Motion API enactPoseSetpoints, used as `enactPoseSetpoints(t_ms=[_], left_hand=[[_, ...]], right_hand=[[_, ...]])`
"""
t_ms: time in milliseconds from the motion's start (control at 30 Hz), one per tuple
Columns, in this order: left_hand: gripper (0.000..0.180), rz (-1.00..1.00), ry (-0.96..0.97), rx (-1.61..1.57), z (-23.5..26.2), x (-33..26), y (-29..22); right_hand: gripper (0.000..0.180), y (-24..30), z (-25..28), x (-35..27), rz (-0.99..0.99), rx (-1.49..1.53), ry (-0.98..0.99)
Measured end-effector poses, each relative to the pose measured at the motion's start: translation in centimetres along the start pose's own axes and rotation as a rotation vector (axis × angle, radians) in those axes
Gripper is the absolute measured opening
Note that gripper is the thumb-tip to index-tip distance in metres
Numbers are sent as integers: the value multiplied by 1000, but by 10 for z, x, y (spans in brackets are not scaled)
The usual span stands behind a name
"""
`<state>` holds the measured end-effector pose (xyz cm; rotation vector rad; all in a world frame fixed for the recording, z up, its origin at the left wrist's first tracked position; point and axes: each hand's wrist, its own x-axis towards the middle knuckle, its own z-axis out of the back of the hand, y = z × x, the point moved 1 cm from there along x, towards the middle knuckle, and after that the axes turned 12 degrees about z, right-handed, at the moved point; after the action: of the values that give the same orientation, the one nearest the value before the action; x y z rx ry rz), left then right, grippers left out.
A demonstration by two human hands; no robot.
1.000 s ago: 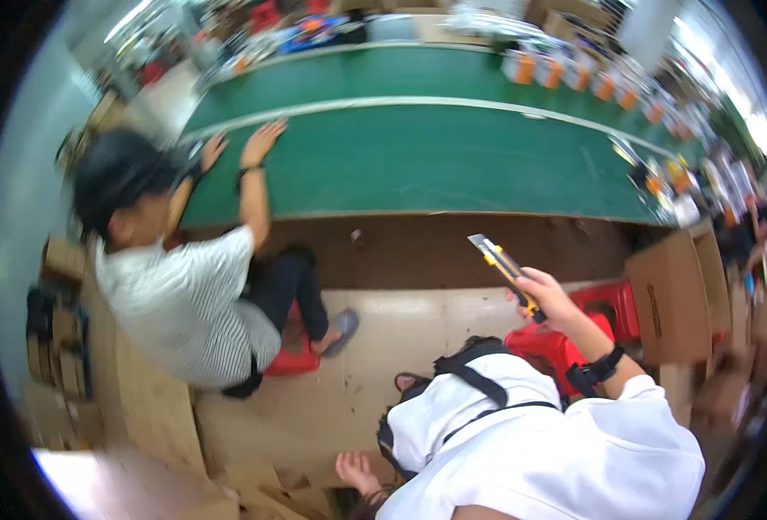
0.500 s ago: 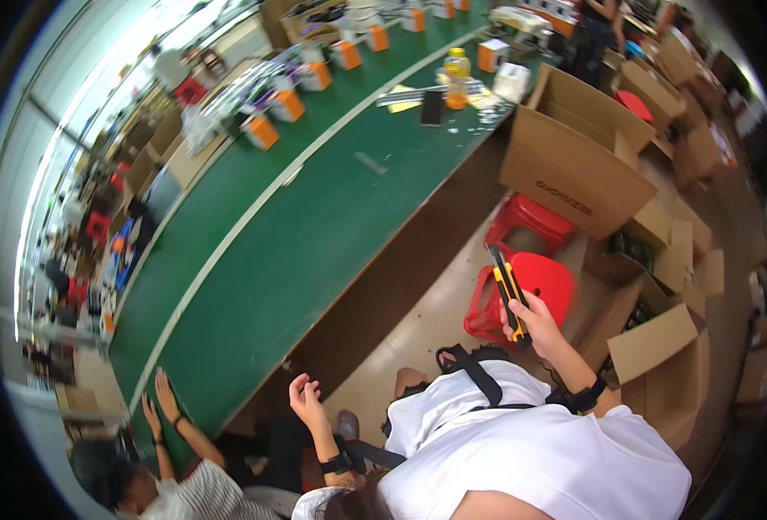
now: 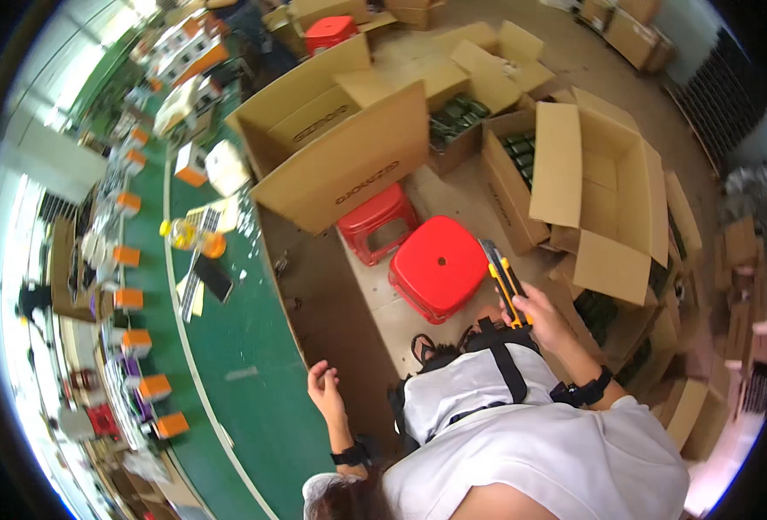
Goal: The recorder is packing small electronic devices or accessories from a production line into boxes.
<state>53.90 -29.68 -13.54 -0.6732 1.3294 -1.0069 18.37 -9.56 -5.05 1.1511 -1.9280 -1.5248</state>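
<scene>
My right hand (image 3: 539,316) is closed round a black and yellow utility knife (image 3: 507,284), which points up and forward with its blade end away from me. Just beyond the knife stands a red plastic stool (image 3: 435,264) with a hole in its seat. My left hand (image 3: 325,392) holds nothing; its fingers are loosely bent and apart. It hovers by the edge of the green table (image 3: 262,407). Black straps circle both my wrists.
A big cardboard box (image 3: 349,165) stands ahead, beside a second red stool (image 3: 375,225). Open cartons (image 3: 604,182), some with dark green items, crowd the right. On the table are a bottle of orange drink (image 3: 195,238), a phone (image 3: 214,277) and several orange-and-white boxes (image 3: 138,341).
My view has swung to the right, bringing the cartons and stools to the middle. The co-worker on the left has gone out of view. The knife stays in my right hand.
</scene>
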Motion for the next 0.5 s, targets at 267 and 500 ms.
enactPoseSetpoints(t_ms=[267,500], left_hand=[[21,-689,246,449,-167,85,-135],[52,-1108,-94,750,-368,162,-235]], right_hand=[[25,30,65,-19,157,-3,-341],[27,67,129,40,149,-53,-350]])
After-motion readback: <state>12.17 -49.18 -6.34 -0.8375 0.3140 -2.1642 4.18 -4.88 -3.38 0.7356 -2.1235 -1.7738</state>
